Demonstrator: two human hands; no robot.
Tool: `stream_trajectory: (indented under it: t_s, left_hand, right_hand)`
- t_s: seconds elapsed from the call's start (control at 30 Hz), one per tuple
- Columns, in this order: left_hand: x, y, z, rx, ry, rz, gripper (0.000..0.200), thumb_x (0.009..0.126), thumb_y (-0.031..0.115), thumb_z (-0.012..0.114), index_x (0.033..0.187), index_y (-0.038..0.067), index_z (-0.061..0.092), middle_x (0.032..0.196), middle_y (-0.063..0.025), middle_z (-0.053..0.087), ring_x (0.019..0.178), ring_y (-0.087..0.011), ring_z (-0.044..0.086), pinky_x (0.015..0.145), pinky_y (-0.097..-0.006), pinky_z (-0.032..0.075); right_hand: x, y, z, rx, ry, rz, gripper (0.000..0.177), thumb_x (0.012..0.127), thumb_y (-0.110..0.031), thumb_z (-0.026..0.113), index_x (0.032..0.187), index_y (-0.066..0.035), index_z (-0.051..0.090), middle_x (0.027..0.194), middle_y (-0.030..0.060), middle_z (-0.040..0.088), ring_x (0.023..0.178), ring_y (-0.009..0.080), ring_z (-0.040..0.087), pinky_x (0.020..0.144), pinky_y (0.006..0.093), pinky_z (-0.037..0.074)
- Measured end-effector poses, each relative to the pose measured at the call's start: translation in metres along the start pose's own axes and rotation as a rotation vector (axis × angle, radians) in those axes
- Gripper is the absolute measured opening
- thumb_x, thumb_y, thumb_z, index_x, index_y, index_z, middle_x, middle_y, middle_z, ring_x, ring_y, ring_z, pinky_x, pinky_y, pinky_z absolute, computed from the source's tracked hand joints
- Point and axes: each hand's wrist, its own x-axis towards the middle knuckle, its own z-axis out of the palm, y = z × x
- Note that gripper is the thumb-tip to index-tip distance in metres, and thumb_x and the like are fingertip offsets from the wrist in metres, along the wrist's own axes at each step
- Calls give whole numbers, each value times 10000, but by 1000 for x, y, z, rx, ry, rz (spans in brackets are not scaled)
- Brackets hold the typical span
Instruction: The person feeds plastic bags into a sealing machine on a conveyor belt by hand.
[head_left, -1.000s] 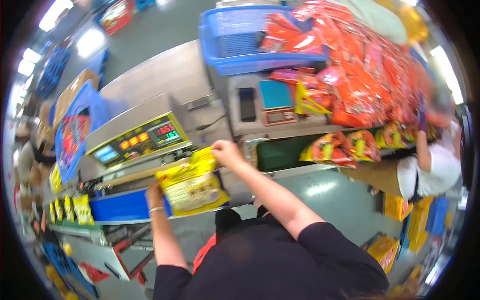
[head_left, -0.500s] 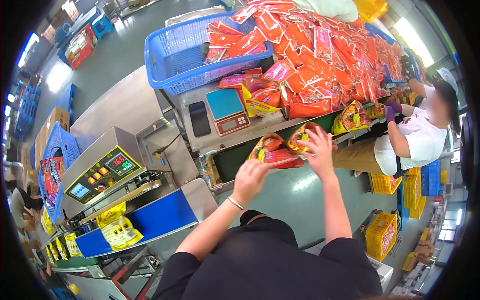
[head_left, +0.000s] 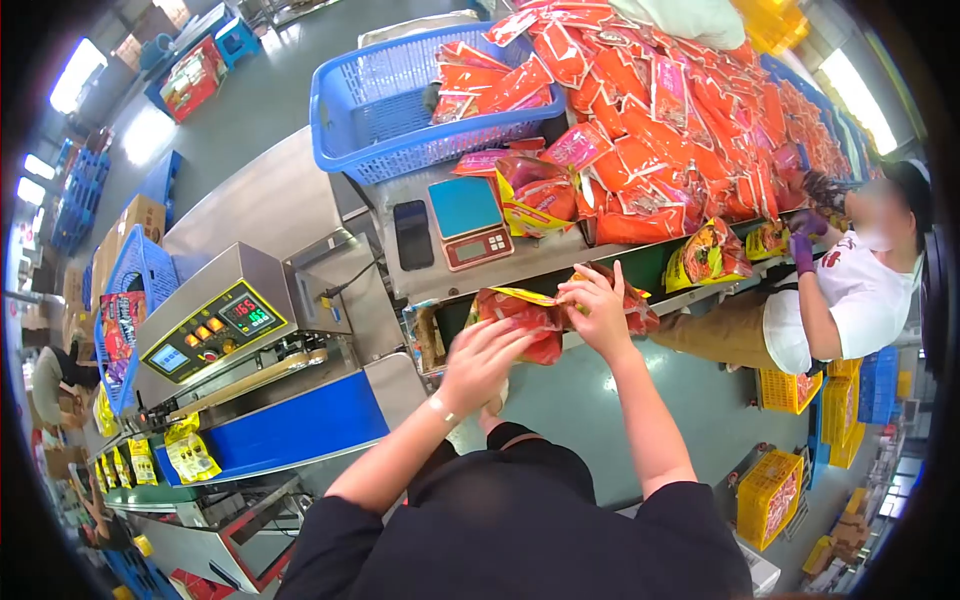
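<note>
My left hand [head_left: 482, 368] lies against the near side of a red and yellow bag [head_left: 530, 325] on the narrow green belt, its fingers stretched out. At the same bag's upper right edge, my right hand [head_left: 597, 308] pinches the yellow rim between thumb and fingers. Just behind that hand stands a second red bag [head_left: 640, 312], partly hidden by it. Beyond the belt a scale [head_left: 468, 215] with a blue top sits beside a black phone [head_left: 412, 236]. An open-topped bag [head_left: 538, 196] leans at the scale's right.
Red packets [head_left: 660, 130] are heaped behind the belt, beside a blue basket [head_left: 335, 110]. A sealing machine [head_left: 215, 320] with a blue belt [head_left: 300, 428] is at left. At right a co-worker [head_left: 835, 290] in purple gloves handles bags near another filled bag [head_left: 708, 255].
My left hand has gone from pinching the bag's top to lying flatter against it. The bag's rim has been drawn narrower. A yellow bag on the blue belt has moved left.
</note>
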Motion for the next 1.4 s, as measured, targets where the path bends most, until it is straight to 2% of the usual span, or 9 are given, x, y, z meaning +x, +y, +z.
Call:
stream_trajectory:
  t_s: [0.13,0.27,0.37,0.53,0.67,0.9,1.0,1.23,1.4]
  left_hand:
    - [-64,-8,-14,-234,249,-660,374,700,154,758,1028,73,599,1103,-86,604,1033,-293,552,902,-387,429]
    - [-83,-28,12,-292,230,-758,207,751,71,704,948,41,647,1054,-122,640,956,-244,600,849,-336,468]
    - [-100,-37,8,-817,477,-971,150,788,-26,634,925,2,688,997,-119,679,907,-187,617,822,-287,478]
    - [-99,1,-105,-890,542,-934,176,804,-80,573,936,-34,679,1045,-150,662,961,-191,608,844,-302,485]
    - [-115,6,-148,-941,954,-1083,121,812,-72,584,897,-34,661,907,-90,666,821,-153,615,801,-260,479]
    - [-181,-27,-179,-840,1093,-1423,25,773,7,675,786,-14,675,746,-21,639,708,-88,553,662,-215,402]
    - [-190,-69,-144,-904,1070,-1560,108,704,10,721,781,-46,669,755,-57,647,673,-125,570,647,-241,428]
    - [-217,-127,-94,-990,1150,-1671,168,652,-16,751,773,-67,647,778,-115,656,692,-189,608,674,-281,479]
    - [-271,-142,-147,-936,1142,-1687,157,658,16,746,773,-42,656,783,-111,642,684,-190,601,656,-298,480]
  right_hand:
    - [-2,-14,2,39,-54,-82,77,738,-160,693,812,-172,672,992,-57,667,1224,211,462,1111,569,58]
    - [1,-35,14,77,-84,-151,255,670,-232,761,918,-259,705,995,-70,668,1233,224,457,1097,587,59]
    - [11,-55,24,122,-43,-230,164,712,-157,737,862,-187,676,999,-44,670,1209,220,485,1105,564,64]
    - [36,-139,1,976,-51,-208,121,780,28,592,820,-69,532,921,103,670,997,259,623,1028,513,330]
    - [54,-200,12,1072,-43,-337,143,770,49,604,883,-19,549,883,132,664,872,266,651,831,406,511]
    - [62,-214,97,928,-92,232,142,886,-42,564,817,-16,442,672,51,483,609,107,425,577,268,398]
    - [62,-180,146,609,-6,343,144,889,-69,567,840,-12,445,678,86,500,616,163,455,592,301,412]
    - [55,-145,204,301,-86,426,201,859,-184,603,848,-15,494,783,204,585,748,407,561,657,448,434]
    - [58,-194,244,365,-165,281,192,831,-188,641,823,-24,541,703,133,572,651,264,557,607,374,439]
